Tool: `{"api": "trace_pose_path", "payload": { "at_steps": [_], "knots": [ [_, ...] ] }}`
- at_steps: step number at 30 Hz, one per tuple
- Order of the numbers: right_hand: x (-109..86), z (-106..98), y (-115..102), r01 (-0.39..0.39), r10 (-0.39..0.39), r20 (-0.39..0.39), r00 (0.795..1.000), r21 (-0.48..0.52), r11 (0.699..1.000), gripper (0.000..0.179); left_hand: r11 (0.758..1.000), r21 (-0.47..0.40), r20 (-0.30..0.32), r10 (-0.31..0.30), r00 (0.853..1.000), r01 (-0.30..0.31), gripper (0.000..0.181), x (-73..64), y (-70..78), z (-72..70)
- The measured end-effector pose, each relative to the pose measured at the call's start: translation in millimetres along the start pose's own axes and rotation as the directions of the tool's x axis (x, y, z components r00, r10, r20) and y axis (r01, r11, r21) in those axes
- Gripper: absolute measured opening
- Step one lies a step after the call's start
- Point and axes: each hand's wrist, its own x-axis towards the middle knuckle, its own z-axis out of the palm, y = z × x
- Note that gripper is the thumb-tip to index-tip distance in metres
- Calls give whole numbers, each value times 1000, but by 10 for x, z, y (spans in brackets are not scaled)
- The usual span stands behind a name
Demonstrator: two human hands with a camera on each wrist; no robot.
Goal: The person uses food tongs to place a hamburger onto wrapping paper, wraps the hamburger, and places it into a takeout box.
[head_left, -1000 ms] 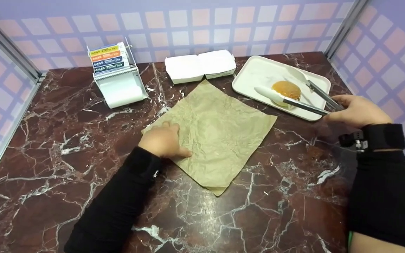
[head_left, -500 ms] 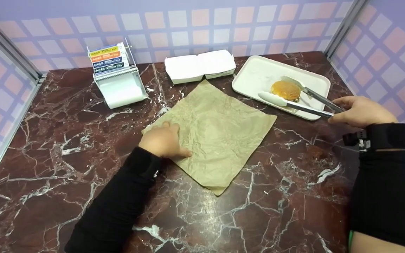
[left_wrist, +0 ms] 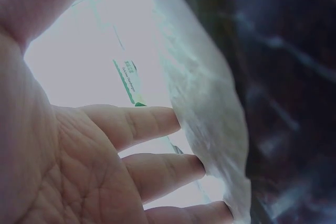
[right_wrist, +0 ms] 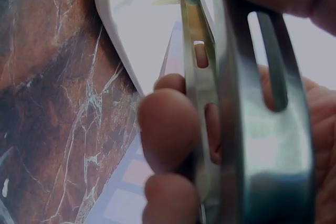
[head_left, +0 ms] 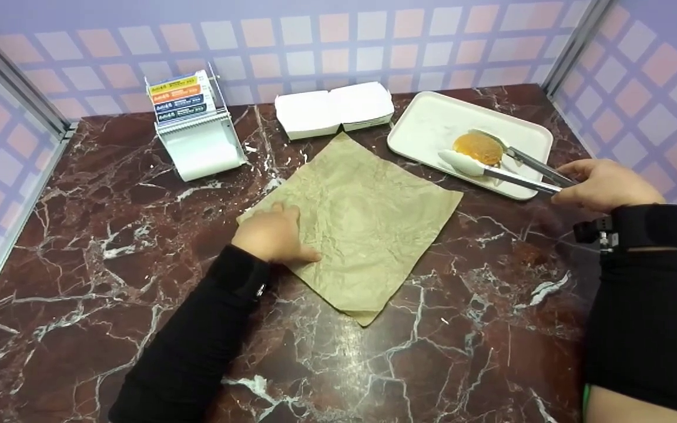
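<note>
My right hand [head_left: 612, 185] grips a pair of metal tongs [head_left: 523, 179] with pale tips. Those tips lie on both sides of a hamburger [head_left: 478, 148] on a white tray [head_left: 426, 120]. In the right wrist view, fingers [right_wrist: 168, 127] curl round the metal arms of the tongs, and part of the hamburger shows at the top. My left hand [head_left: 271, 235] rests on the left corner of a brown paper sheet [head_left: 368, 223], its fingers spread. In the left wrist view the fingers [left_wrist: 163, 174] are extended and touch the paper [left_wrist: 210, 98].
A white open carton [head_left: 332, 111] stands behind the paper near the back wall. Left of it is a dispenser [head_left: 194, 129] with a roll and colourful labels. The marbled table [head_left: 138, 282] runs between patterned side walls.
The tongs have moved slightly to the right, and their tips have closed in on both sides of the hamburger. My left hand and the paper have stayed put.
</note>
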Motion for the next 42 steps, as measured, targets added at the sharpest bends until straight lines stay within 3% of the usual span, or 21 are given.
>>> {"api": "trace_pose_path", "payload": {
  "at_steps": [8,16,26,33,42],
  "knots": [
    [-12,-9,-26,4,-4,-11,1000,3,1000,69,1000,11,0,-4,1000,4,120,15,6,2],
    [-5,53,-178,39,-40,-81,996,-8,999,67,1000,3,-3,-1,1000,1,118,-7,17,4],
    [-2,211,-665,131,-136,-108,985,-55,990,64,1000,1,10,-2,1000,2,116,-13,20,-6],
    [-60,407,-1056,164,-165,-50,985,-24,986,61,1000,3,15,-10,1000,10,116,-9,27,-11],
    [-38,662,-1370,310,-311,-28,950,-41,950,51,1000,12,28,-24,999,24,118,-4,7,-8]
  ]
}}
